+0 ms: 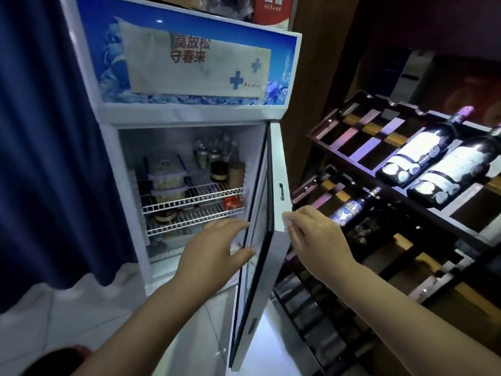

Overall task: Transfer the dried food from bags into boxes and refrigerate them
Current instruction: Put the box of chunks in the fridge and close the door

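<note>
Beside a dark wooden wine rack, the white fridge door stands edge-on, glass hidden; left hand and right hand grip its edge; stacked clear boxes blur inside.

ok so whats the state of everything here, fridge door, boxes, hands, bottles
fridge door: open, swung out edge-on to the camera
left hand: fingers on the door's inner edge
right hand: fingers on the door's outer edge
lidded plastic boxes: closed, stacked on the upper wire shelf
jars: upright beside the boxes
wine bottles: lying tilted on the wooden rack
</note>
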`<state>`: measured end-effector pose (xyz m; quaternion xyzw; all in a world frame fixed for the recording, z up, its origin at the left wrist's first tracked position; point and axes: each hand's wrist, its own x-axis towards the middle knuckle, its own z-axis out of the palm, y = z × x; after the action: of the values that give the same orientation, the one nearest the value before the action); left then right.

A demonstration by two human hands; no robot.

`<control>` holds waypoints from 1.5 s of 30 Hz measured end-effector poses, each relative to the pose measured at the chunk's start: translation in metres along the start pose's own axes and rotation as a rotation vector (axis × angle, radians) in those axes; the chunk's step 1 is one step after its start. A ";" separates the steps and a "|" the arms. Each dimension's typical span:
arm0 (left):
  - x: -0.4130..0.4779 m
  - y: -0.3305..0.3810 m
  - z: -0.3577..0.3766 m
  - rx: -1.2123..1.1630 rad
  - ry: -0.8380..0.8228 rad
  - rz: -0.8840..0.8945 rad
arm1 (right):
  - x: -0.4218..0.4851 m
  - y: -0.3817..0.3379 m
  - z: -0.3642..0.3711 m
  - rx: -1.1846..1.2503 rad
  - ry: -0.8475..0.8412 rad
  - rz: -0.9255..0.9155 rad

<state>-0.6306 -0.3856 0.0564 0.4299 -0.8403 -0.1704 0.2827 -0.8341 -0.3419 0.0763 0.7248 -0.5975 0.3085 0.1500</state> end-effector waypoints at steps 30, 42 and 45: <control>0.127 -0.290 -0.140 0.383 0.544 -0.135 | 0.245 -0.133 0.259 -0.072 -0.155 -0.274; 0.195 -0.334 -0.141 0.546 0.721 -0.307 | 0.306 -0.085 0.318 -0.035 -0.097 -0.519; 0.200 -0.336 -0.136 0.594 0.745 -0.334 | 0.315 -0.071 0.329 -0.027 -0.113 -0.581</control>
<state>-0.4293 -0.7481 0.0509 0.6520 -0.6144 0.1983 0.3977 -0.6475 -0.7609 0.0328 0.8794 -0.3766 0.2037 0.2080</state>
